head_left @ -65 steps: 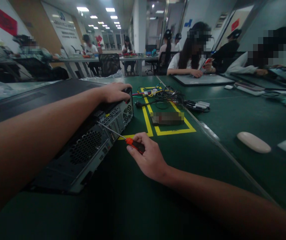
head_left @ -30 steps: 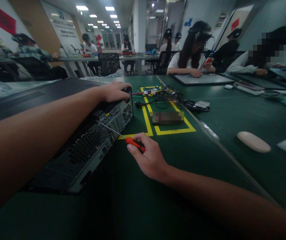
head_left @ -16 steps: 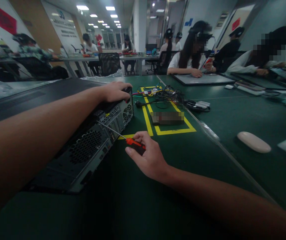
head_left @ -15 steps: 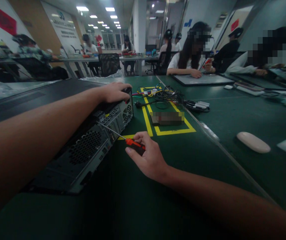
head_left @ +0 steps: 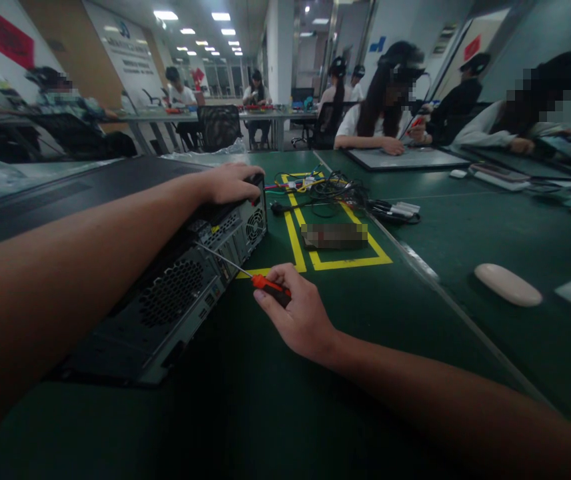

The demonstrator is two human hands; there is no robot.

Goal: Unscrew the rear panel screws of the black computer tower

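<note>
Two hands share the desktop computer case (head_left: 175, 300): the left hand (head_left: 230, 183) clasps its far top corner to steady it, while the right hand (head_left: 300, 313) pinches a red-handled screwdriver (head_left: 266, 285) against its rear panel.

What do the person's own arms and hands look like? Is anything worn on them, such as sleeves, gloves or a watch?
Everything in view is bare. The left forearm and right forearm show no sleeve as far as the picture reaches. The left hand and right hand wear no gloves. No watch, ring or bracelet is visible.
</note>
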